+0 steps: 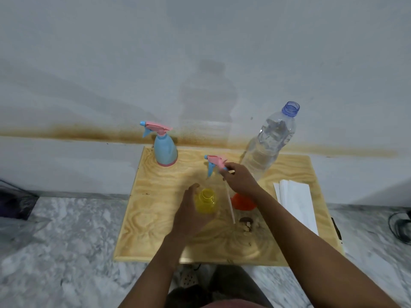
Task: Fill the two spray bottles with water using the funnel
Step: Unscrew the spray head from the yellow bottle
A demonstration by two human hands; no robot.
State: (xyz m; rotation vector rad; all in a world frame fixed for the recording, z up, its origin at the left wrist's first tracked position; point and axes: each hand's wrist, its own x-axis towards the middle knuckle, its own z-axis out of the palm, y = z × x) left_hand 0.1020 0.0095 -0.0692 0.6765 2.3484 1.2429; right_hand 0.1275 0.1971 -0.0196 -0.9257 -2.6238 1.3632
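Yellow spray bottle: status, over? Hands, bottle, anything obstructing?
Left hand grips yellow spray bottle, neck open. Right hand holds pink trigger head lifted off, tube dangling. Orange funnel partly behind right wrist.

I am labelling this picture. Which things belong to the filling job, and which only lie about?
For the job: yellow bottle, spray head, blue bottle, funnel, water bottle.
Lying about: white paper, dark bag.
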